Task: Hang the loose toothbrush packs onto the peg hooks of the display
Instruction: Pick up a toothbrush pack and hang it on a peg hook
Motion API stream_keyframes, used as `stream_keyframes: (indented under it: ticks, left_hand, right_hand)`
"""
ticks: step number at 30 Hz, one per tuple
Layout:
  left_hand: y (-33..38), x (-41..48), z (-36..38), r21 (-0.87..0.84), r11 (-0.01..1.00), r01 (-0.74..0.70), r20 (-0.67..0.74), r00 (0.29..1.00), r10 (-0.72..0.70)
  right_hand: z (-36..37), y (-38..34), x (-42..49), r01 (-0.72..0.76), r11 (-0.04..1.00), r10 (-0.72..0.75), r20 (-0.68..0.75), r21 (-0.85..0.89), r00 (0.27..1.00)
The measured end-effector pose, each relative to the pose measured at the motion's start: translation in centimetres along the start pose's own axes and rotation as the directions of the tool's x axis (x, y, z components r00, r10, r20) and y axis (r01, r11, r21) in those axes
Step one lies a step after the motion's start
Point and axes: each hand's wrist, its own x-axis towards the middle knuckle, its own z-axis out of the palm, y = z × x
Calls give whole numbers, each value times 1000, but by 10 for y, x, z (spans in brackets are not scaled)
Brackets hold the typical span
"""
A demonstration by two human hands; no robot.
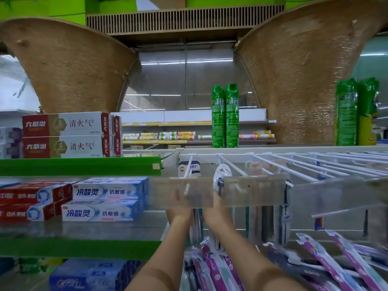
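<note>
white peg hooks [233,166], toothbrush packs [220,174] hanging

Both bare arms reached up and forward from the bottom edge of the view, the left forearm [168,248] and right forearm [237,253] drawing closer together toward the wrists. The left hand [180,203] and right hand [217,204] were raised side by side at about the same height, near each other but apart. Their fingers showed only as a hazy blur, so whether they were curled or straight could not be told.

Toothpaste boxes [105,203] left, peg hooks [233,165] right, loose packs [315,257] seemingly heaped below, spray cans [232,116] above.
</note>
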Motion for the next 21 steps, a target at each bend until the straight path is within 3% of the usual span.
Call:
stream_keyframes:
  ticks: [3,6,10,15,21]
  left_hand:
    - [-2,4,-2,51,999,18,0,1000,-18]
    - [1,1,-7,118,992,53,11,998,-55]
    - [2,0,-7,-70,989,132,5,991,-132]
    - [3,-9,-17,-294,927,234,-62,963,-263]
    - [3,-17,-25,-354,926,134,-61,984,-166]
  right_hand:
    - [3,-2,-2,-114,993,116,51,-37,992]
    - [5,-2,-3,-125,992,125,19,-21,992]
    - [15,12,19,-106,994,105,23,28,994]
    - [-5,-25,-14,-41,998,39,42,52,998]
    - [-7,-28,-17,-13,998,18,79,-58,997]
